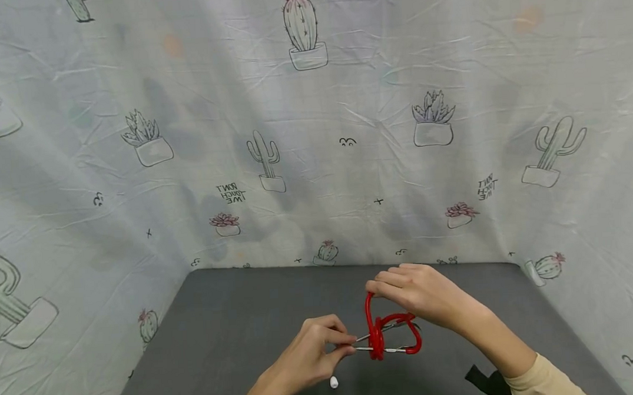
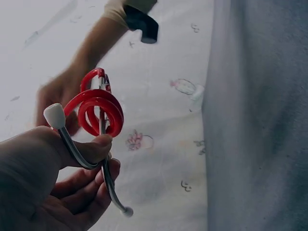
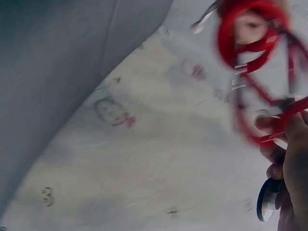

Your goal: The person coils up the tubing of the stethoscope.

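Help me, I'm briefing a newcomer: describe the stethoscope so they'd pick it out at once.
Start at the dark grey table in front of the cactus-print cloth. Just over it, the person's left grip pinches the metal earpieces of the stethoscope. Its bright red tube, coiled round them, sets it apart from the grey table and pale cloth.

From here I see glossy stethoscope tubing (image 1: 376, 341) around shiny metal ear tubes (image 2: 71, 148); beneath the tubing, a matt surface (image 1: 268, 303); behind it, creased, sheeny curtain (image 1: 342, 178).
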### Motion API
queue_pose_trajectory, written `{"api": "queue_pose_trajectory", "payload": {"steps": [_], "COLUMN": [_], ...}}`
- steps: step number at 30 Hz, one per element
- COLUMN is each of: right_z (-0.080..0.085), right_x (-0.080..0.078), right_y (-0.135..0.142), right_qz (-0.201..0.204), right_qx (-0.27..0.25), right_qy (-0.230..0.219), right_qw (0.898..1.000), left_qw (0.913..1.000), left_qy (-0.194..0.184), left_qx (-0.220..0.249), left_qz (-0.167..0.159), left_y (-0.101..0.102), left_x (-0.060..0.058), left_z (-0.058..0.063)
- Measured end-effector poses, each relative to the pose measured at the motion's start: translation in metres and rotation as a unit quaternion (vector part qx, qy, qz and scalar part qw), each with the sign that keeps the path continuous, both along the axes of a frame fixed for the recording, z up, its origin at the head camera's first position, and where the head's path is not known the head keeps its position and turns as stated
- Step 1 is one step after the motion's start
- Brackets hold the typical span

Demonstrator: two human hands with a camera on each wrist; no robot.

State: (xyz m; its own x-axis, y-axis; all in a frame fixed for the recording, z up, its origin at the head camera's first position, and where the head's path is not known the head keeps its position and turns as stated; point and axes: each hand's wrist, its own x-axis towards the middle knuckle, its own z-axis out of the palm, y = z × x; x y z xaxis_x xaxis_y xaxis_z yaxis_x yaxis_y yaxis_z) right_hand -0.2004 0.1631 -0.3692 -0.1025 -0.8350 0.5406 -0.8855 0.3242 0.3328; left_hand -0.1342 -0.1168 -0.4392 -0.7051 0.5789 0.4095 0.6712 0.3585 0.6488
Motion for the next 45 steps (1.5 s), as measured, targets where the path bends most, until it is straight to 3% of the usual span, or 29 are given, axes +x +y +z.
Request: {"api": "queue_pose_trajectory", "payload": {"steps": [4,9,15,20,23,28,33,34,37,41,45], "right_z": [-0.011,-0.026,-0.047,-0.07,-0.085,-0.11,-0.123,-0.125,-0.128,-0.132,-0.133], "right_x": [-0.016,-0.028,-0.031,-0.026,-0.02,-0.006,0.007,0.009,0.014,0.018,0.024], "right_y": [0.011,0.019,0.026,0.023,0.02,0.012,0.002,0.0,-0.007,-0.015,-0.023], "right_qz": [0.007,0.04,0.043,0.063,0.072,0.057,0.038,0.029,0.016,0.028,0.026], "right_qx": [-0.036,-0.076,-0.111,-0.124,-0.142,-0.182,-0.231,-0.238,-0.259,-0.285,-0.294], "right_qy": [-0.048,-0.124,-0.217,-0.277,-0.321,-0.412,-0.505,-0.513,-0.507,-0.461,-0.464], "right_qw": [0.998,0.988,0.969,0.951,0.934,0.891,0.831,0.824,0.822,0.84,0.835], "left_qw": [0.9998,0.9984,0.9969,0.9959,0.9945,0.9927,0.9906,0.9905,0.9908,0.9899,0.9883], "left_qy": [0.003,-0.031,-0.034,-0.034,-0.038,-0.041,-0.039,-0.036,-0.025,-0.017,-0.019], "left_qx": [0.017,0.047,0.071,0.083,0.096,0.113,0.131,0.132,0.132,0.135,0.14], "left_qz": [-0.002,-0.001,0.006,-0.014,-0.016,-0.017,-0.008,-0.003,0.016,0.039,0.056], "left_y": [0.001,0.0,-0.003,-0.005,-0.005,-0.006,-0.007,-0.007,-0.006,-0.003,-0.001], "left_x": [0.001,0.002,0.001,0.0,0.0,-0.002,-0.004,-0.005,-0.006,-0.009,-0.01], "left_z": [0.003,0.005,0.005,0.0,-0.002,-0.007,-0.01,-0.01,-0.01,-0.008,-0.008]}}
